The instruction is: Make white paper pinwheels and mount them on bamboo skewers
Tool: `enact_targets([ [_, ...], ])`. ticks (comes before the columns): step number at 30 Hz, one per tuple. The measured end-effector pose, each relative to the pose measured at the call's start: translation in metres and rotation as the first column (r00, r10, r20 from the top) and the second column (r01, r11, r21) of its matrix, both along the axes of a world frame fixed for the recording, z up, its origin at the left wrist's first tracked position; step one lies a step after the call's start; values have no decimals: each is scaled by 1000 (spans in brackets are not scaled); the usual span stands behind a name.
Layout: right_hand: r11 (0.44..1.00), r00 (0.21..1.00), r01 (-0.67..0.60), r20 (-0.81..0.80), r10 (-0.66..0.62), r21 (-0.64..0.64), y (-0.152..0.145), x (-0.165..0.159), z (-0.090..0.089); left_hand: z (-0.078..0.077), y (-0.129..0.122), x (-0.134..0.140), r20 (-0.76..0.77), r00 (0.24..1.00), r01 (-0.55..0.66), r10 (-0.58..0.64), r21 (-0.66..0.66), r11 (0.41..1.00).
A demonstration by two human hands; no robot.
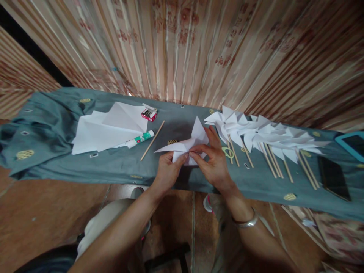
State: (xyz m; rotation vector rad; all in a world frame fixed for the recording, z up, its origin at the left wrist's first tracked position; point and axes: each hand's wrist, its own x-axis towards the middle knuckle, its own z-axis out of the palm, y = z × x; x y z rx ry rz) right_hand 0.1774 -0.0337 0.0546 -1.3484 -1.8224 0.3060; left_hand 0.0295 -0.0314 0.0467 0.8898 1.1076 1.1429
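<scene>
Between my hands is a white paper pinwheel [184, 145], partly folded, with one blade pointing up and another to the left. My left hand [168, 167] pinches its lower left part, thumb on top. My right hand [212, 157] is closed on the paper near its centre, thumb and index finger together; whether a small pin sits between them I cannot make out. A bare wooden stick [152, 140] lies left of the paper. Beyond it are a glue stick [140, 139] and a small red open box [149, 113] of metal pins.
White paper sheets [105, 131] lie at the left. Several finished pinwheels on sticks [253, 131] overlap at the right, near yellow-green scissors handles [228, 152]. A black phone [334, 177] and a blue-framed device [352, 144] lie far right on the grey-green cloth [113, 168]. A curtain [182, 57] hangs behind.
</scene>
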Motion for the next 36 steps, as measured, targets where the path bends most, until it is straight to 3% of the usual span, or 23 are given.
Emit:
enact_targets([
  [12, 994, 992, 103, -64, -104, -21, -3, -5, -2, -2, 2, -2, -50, 999, -7, 9, 54, 998],
  [22, 980, 970, 71, -217, -110, -183, -4, -6, 3, 0, 3, -5, 56, 997, 42, -43, 32, 999],
  [36, 973, 968, 126, -191, -163, -193, -8, -8, 10, 5, 2, -4, 16, 999, 37, -37, 4, 999],
])
